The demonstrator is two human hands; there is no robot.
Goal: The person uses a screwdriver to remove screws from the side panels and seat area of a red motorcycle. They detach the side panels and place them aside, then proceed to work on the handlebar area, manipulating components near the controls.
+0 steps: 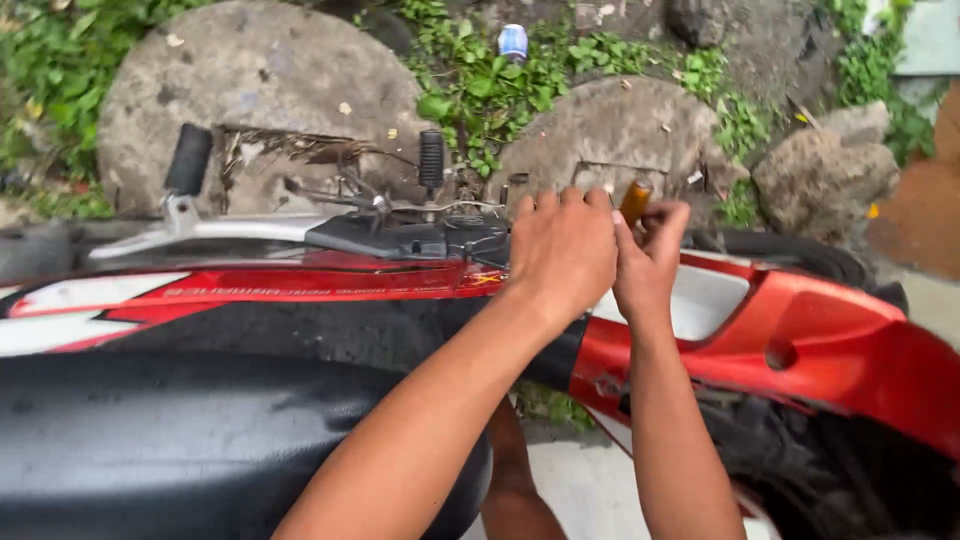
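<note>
Screwdriver's amber handle (pixel 634 200) pokes up between both hands, gripped in the right hand (pixel 650 262), left hand (pixel 562 250) pressed close beside it, fingers curled over the red motorbike fairing (pixel 800 330). Black seat (pixel 180 440) lies below the left forearm.

Glossy red plastic fairing (pixel 830 330), matt black seat (pixel 180 440), rough stone (pixel 250 90)

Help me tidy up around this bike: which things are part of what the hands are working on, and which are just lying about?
In hand:
- left hand
- right hand holding an orange tool handle
- red motorcycle body panel
- black seat

Lying about:
- blue-white can in the weeds
- round stone slabs
- rock
</note>
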